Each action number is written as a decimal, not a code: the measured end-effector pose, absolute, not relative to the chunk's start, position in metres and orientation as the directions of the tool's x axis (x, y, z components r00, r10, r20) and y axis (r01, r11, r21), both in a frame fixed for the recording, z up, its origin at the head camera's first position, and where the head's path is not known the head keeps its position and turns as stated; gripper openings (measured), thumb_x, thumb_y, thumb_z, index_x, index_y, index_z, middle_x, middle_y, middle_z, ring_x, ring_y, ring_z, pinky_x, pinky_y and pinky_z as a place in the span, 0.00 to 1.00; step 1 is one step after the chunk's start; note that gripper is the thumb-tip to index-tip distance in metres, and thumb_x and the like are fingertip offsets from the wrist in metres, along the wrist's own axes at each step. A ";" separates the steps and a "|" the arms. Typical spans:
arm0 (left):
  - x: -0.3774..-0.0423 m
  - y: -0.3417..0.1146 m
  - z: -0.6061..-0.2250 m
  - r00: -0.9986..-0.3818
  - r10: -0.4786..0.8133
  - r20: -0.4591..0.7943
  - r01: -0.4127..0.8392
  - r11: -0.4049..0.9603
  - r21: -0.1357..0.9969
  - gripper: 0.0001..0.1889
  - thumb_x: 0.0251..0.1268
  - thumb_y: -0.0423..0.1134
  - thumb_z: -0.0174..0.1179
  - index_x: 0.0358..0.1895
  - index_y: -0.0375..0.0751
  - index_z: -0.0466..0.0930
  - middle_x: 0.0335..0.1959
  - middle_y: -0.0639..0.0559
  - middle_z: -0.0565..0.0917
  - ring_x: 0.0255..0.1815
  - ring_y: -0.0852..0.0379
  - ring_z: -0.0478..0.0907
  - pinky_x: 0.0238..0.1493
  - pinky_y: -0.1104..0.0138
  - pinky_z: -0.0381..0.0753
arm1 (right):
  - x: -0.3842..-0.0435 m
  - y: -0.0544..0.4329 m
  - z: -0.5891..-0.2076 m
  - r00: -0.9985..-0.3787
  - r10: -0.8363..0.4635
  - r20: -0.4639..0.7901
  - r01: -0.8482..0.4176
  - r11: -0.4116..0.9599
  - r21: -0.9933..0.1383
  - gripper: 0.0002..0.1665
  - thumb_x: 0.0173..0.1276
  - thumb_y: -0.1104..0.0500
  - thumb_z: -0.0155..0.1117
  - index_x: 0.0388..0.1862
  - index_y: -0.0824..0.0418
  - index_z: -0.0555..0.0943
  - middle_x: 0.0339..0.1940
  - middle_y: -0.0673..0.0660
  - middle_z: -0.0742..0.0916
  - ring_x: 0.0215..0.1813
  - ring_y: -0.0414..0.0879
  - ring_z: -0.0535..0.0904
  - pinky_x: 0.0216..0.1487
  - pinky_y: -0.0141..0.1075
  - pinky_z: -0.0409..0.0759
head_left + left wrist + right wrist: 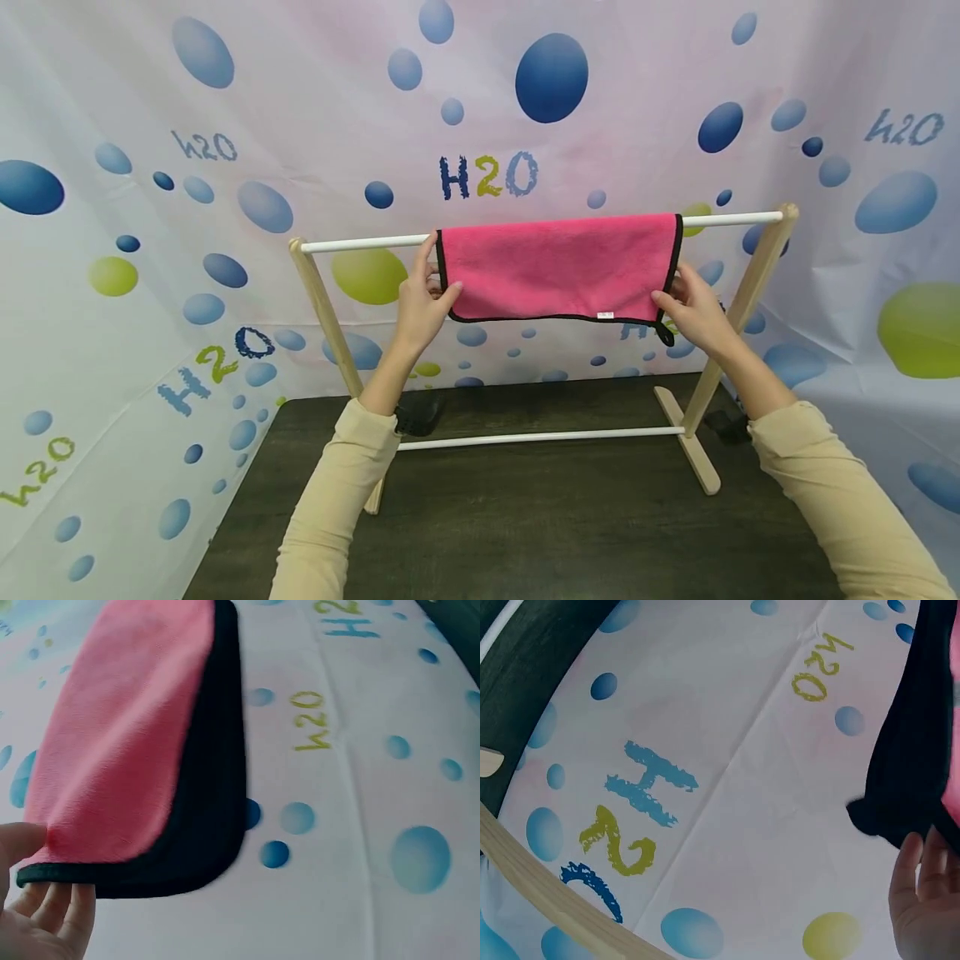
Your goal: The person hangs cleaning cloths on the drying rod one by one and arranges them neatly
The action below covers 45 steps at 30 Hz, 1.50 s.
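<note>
A pink towel (558, 267) with black edging hangs folded over the white top rod (360, 243) of a wooden rack. My left hand (424, 304) holds its left edge, thumb in front and fingers behind; the index finger reaches up toward the rod. At the right edge, near the lower corner, my right hand (693, 307) pinches the cloth, its thumb on the pink face. A black loop (664, 334) dangles from that corner beside a small white label (605, 316). From the left wrist, the towel (127, 742) shows a dark layer behind the pink one.
Wooden posts (750, 292) and feet (693, 454) carry the rack on a dark table (525, 517). A white lower rod (540, 437) joins the two sides. Behind hangs a curtain (637, 167) printed with blue and green spots. A black object (420, 412) lies near the left post.
</note>
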<state>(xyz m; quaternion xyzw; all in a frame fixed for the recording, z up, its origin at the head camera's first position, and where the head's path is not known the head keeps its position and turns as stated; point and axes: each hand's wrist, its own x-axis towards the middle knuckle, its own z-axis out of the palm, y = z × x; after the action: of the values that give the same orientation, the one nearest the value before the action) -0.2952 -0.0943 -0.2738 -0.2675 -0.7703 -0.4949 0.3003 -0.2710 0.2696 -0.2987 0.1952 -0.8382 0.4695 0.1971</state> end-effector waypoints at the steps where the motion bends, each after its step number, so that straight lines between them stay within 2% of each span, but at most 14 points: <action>1: -0.295 -0.095 -0.276 -0.663 0.123 0.739 0.719 0.381 0.582 0.34 0.57 0.26 0.57 0.68 0.36 0.56 0.35 0.35 0.79 0.24 0.45 0.81 0.31 0.68 0.80 | -0.271 0.270 -0.298 -0.837 -0.134 0.530 -0.525 0.467 -0.711 0.30 0.69 0.67 0.49 0.69 0.66 0.55 0.50 0.72 0.78 0.41 0.28 0.73 0.38 0.20 0.73; 4: -0.296 -0.094 -0.277 -0.624 0.124 0.771 0.743 0.398 0.538 0.32 0.56 0.24 0.57 0.66 0.34 0.58 0.34 0.34 0.79 0.25 0.44 0.81 0.31 0.61 0.82 | -0.273 0.272 -0.294 -0.799 -0.117 0.589 -0.575 0.436 -0.693 0.29 0.68 0.68 0.49 0.67 0.68 0.58 0.46 0.58 0.81 0.41 0.28 0.74 0.39 0.18 0.72; 7: -0.298 -0.092 -0.274 -0.602 0.097 0.792 0.755 0.393 0.526 0.30 0.57 0.24 0.56 0.65 0.33 0.60 0.34 0.34 0.80 0.25 0.44 0.80 0.31 0.59 0.82 | -0.276 0.273 -0.290 -0.783 -0.097 0.614 -0.592 0.420 -0.688 0.27 0.68 0.69 0.49 0.66 0.67 0.60 0.41 0.44 0.80 0.40 0.30 0.76 0.38 0.20 0.73; 9: -0.299 -0.092 -0.273 -0.603 0.079 0.794 0.751 0.391 0.531 0.30 0.57 0.24 0.56 0.65 0.33 0.61 0.34 0.34 0.80 0.25 0.44 0.80 0.31 0.59 0.82 | -0.276 0.273 -0.288 -0.781 -0.093 0.617 -0.594 0.414 -0.690 0.27 0.68 0.68 0.49 0.66 0.66 0.61 0.39 0.40 0.80 0.39 0.31 0.76 0.37 0.21 0.73; 13: -0.300 -0.091 -0.276 -0.621 0.073 0.781 0.740 0.384 0.553 0.31 0.57 0.24 0.57 0.66 0.32 0.60 0.34 0.33 0.79 0.26 0.43 0.80 0.32 0.57 0.81 | -0.273 0.269 -0.289 -0.770 -0.094 0.631 -0.604 0.422 -0.676 0.30 0.67 0.70 0.50 0.67 0.66 0.59 0.36 0.41 0.80 0.34 0.33 0.76 0.33 0.22 0.73; 18: -0.291 -0.090 -0.284 -0.632 0.077 0.771 0.731 0.389 0.560 0.33 0.55 0.21 0.57 0.66 0.27 0.56 0.35 0.30 0.77 0.28 0.40 0.80 0.33 0.54 0.81 | -0.259 0.257 -0.291 -0.729 -0.076 0.680 -0.635 0.447 -0.630 0.39 0.63 0.75 0.51 0.71 0.68 0.49 0.26 0.47 0.79 0.23 0.35 0.73 0.25 0.22 0.70; 20: -0.282 -0.088 -0.284 -0.627 0.074 0.776 0.734 0.391 0.556 0.33 0.55 0.20 0.56 0.65 0.24 0.55 0.35 0.29 0.76 0.29 0.39 0.79 0.33 0.53 0.80 | -0.254 0.252 -0.292 -0.721 -0.067 0.690 -0.636 0.460 -0.620 0.40 0.62 0.76 0.51 0.71 0.69 0.47 0.25 0.49 0.78 0.22 0.35 0.72 0.25 0.21 0.70; 25: -0.267 -0.085 -0.283 -0.601 0.068 0.796 0.750 0.393 0.533 0.30 0.54 0.18 0.55 0.62 0.21 0.57 0.33 0.28 0.77 0.28 0.38 0.79 0.31 0.54 0.80 | -0.248 0.247 -0.296 -0.717 -0.050 0.695 -0.623 0.494 -0.606 0.40 0.62 0.76 0.52 0.71 0.70 0.48 0.26 0.50 0.76 0.21 0.35 0.70 0.26 0.19 0.69; 31: -0.291 -0.090 -0.306 -0.587 0.061 0.808 0.765 0.369 0.528 0.31 0.53 0.19 0.57 0.64 0.24 0.58 0.32 0.30 0.78 0.26 0.40 0.79 0.29 0.54 0.80 | -0.246 0.249 -0.302 -0.707 -0.052 0.705 -0.628 0.506 -0.592 0.40 0.61 0.77 0.52 0.70 0.71 0.49 0.26 0.51 0.76 0.22 0.33 0.71 0.25 0.19 0.68; 38: -0.299 -0.093 -0.320 -0.598 0.060 0.799 0.759 0.362 0.541 0.32 0.56 0.23 0.58 0.66 0.31 0.59 0.32 0.34 0.79 0.28 0.44 0.80 0.30 0.59 0.81 | -0.244 0.249 -0.306 -0.716 -0.048 0.696 -0.616 0.512 -0.598 0.40 0.61 0.77 0.52 0.70 0.71 0.49 0.30 0.65 0.78 0.26 0.27 0.72 0.28 0.18 0.68; 41: -0.298 -0.094 -0.323 -0.598 0.071 0.798 0.758 0.373 0.535 0.32 0.56 0.24 0.58 0.66 0.31 0.59 0.32 0.34 0.79 0.28 0.44 0.80 0.31 0.59 0.81 | -0.243 0.250 -0.310 -0.713 -0.045 0.699 -0.618 0.512 -0.597 0.39 0.60 0.78 0.52 0.69 0.73 0.50 0.30 0.60 0.80 0.27 0.27 0.73 0.27 0.19 0.68; 45: -0.297 -0.095 -0.329 -0.591 0.087 0.802 0.763 0.383 0.521 0.32 0.56 0.24 0.58 0.66 0.31 0.59 0.32 0.34 0.80 0.29 0.43 0.81 0.31 0.59 0.81 | -0.241 0.252 -0.315 -0.709 -0.048 0.704 -0.625 0.505 -0.596 0.39 0.60 0.79 0.51 0.69 0.72 0.51 0.29 0.44 0.77 0.26 0.28 0.72 0.25 0.20 0.67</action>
<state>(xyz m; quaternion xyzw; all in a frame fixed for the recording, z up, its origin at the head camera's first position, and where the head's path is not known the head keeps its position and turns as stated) -0.2973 -0.0953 -0.3287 -0.2824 -0.7528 -0.4783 0.3532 -0.2405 0.2524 -0.3149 0.2084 -0.8065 0.4518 0.3194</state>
